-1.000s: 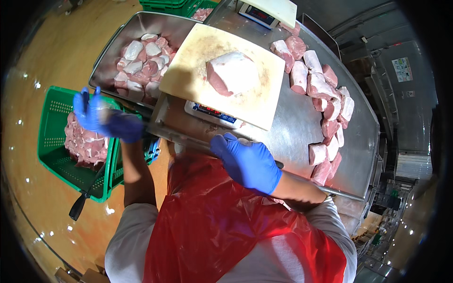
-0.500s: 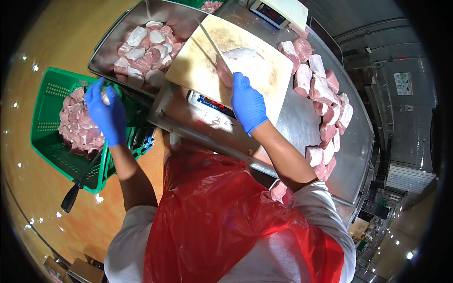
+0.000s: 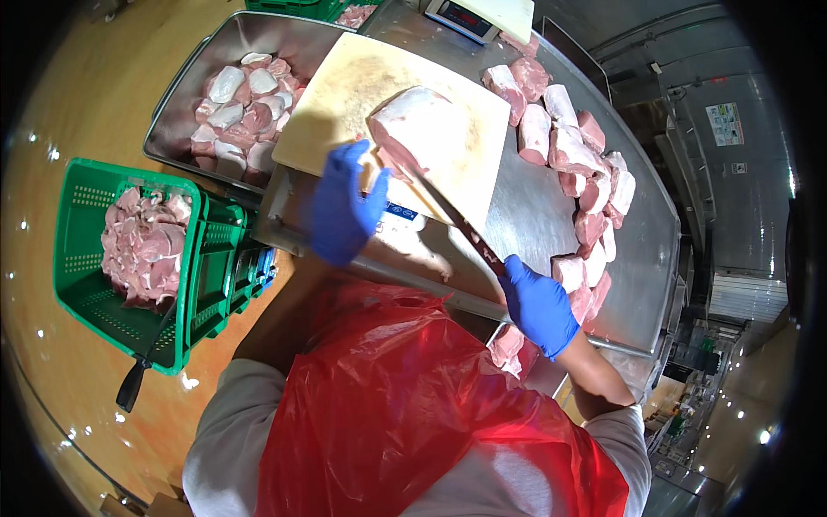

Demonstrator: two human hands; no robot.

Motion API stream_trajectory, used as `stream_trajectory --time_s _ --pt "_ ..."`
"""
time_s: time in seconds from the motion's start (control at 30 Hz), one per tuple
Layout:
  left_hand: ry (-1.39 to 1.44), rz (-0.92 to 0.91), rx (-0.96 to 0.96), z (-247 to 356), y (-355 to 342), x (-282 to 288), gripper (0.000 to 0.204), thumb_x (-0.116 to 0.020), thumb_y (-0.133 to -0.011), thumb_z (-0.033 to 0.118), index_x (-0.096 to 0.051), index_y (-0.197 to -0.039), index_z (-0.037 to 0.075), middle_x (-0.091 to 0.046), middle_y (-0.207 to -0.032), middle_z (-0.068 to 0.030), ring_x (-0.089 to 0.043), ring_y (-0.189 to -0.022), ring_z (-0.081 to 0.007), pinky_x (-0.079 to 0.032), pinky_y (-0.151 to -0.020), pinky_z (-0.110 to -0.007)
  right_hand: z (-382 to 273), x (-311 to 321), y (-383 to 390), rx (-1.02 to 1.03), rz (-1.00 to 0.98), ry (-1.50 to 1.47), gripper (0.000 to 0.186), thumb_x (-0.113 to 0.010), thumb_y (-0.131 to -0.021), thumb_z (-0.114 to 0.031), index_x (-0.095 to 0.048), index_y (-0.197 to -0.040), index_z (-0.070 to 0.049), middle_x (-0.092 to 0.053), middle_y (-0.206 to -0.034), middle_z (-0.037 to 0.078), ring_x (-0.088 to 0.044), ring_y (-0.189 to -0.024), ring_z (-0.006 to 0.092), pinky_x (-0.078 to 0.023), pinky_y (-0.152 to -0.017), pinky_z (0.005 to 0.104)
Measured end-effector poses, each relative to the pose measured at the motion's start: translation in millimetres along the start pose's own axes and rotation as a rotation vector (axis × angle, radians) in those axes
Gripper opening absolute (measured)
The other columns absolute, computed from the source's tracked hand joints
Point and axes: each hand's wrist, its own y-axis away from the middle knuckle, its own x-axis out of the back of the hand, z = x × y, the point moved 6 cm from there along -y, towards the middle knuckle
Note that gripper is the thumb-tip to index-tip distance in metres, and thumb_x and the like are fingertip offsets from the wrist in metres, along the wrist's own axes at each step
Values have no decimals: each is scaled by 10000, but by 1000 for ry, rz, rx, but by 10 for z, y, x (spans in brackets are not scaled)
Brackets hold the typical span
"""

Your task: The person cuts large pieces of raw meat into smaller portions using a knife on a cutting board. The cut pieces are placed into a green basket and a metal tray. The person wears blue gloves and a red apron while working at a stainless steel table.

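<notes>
My right hand (image 3: 541,306), gloved in blue, is closed round the handle of a long knife (image 3: 461,226). Its blade slants up and left to the near edge of a large piece of raw meat (image 3: 422,125). That piece, with a pale fatty top, lies on a worn cream cutting board (image 3: 332,103). At the board's near left edge is my left hand (image 3: 343,207), also blue-gloved, thumb and fingers apart beside the meat, slightly blurred. Under the board a scale (image 3: 403,212) partly shows.
A metal tub (image 3: 172,112) of cut meat stands left of the board. Below it, a green basket (image 3: 77,233) holds trimmings, with a black-handled tool (image 3: 133,383) against its side. Several meat pieces (image 3: 568,151) line the steel table's right side (image 3: 637,250). Another scale (image 3: 461,19) is at the back.
My left hand has come from over the green basket to the board's near edge. My right hand has drawn the knife down and right, off the meat's left side to its near edge.
</notes>
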Motion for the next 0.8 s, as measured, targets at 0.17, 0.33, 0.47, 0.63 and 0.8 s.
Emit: stream_trajectory --time_s 0.17,0.33,0.47,0.63,0.8 --pt "-254 -196 311 -214 81 -596 488 -733 -821 117 -505 -1240 12 -646 -992 -216 -650 -881 -397 -532 -783 -471 -224 76 -214 -90 334 -174 176 -583 -985 -144 -467 -1084 -58 -641 -858 256 -623 -731 482 -478 -593 553" --pt "-43 -227 308 -618 17 -396 151 -679 -807 86 -620 -941 47 -652 -804 -180 -644 -773 -410 -518 -705 -480 -312 -56 -502 -33 465 -338 194 -577 -993 -162 -483 -1121 -51 -665 -889 259 -645 -776 474 -503 -622 537" --pt "-112 -171 640 -1012 202 247 118 -668 -817 83 -675 -933 63 -693 -853 -158 -689 -749 -338 -540 -664 -421 -167 -199 -510 -53 431 -363 196 -566 -999 -165 -492 -1143 -56 -672 -886 253 -654 -788 471 -510 -629 533" --pt "-174 -18 402 -1018 121 595 210 -675 -836 130 -677 -1039 76 -713 -1009 -145 -701 -858 -311 -557 -729 -409 -74 -311 -611 -98 325 -297 172 -578 -988 -145 -513 -1116 -49 -689 -897 260 -653 -817 481 -511 -648 532" --pt "-466 -297 18 -607 -112 -103 256 -670 -835 226 -662 -1045 81 -653 -1061 -131 -630 -990 -333 -520 -819 -465 -589 -336 -1255 90 296 -151 218 -520 -961 -100 -471 -1164 -36 -672 -920 262 -666 -807 459 -525 -689 542"
